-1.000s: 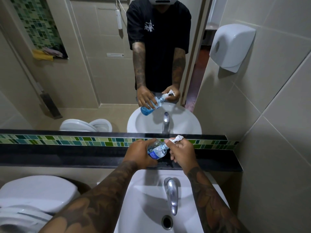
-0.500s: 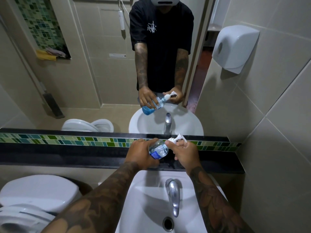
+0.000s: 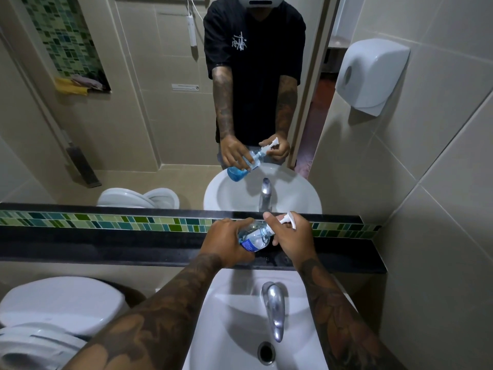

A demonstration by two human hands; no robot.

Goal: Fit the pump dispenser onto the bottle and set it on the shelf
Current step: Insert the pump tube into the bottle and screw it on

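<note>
My left hand (image 3: 225, 243) grips a clear bottle (image 3: 253, 237) with a blue label and blue liquid, tilted with its neck pointing up and to the right. At the neck sits the white pump dispenser (image 3: 286, 219), and my right hand (image 3: 292, 237) is closed around its collar with the nozzle sticking out above the fingers. Both hands hover just over the black shelf (image 3: 106, 248) that runs below the mirror. The mirror shows the same grip from the front.
A white sink (image 3: 232, 324) with a chrome tap (image 3: 274, 308) lies directly under my arms. A toilet (image 3: 53, 311) stands at the lower left. A white paper dispenser (image 3: 370, 76) hangs on the right wall. A green mosaic strip (image 3: 106, 221) backs the shelf.
Both hands and the bottle stay in nearly the same place above the shelf. My right hand has shifted its hold around the pump collar, and the nozzle has swung slightly to the right.
</note>
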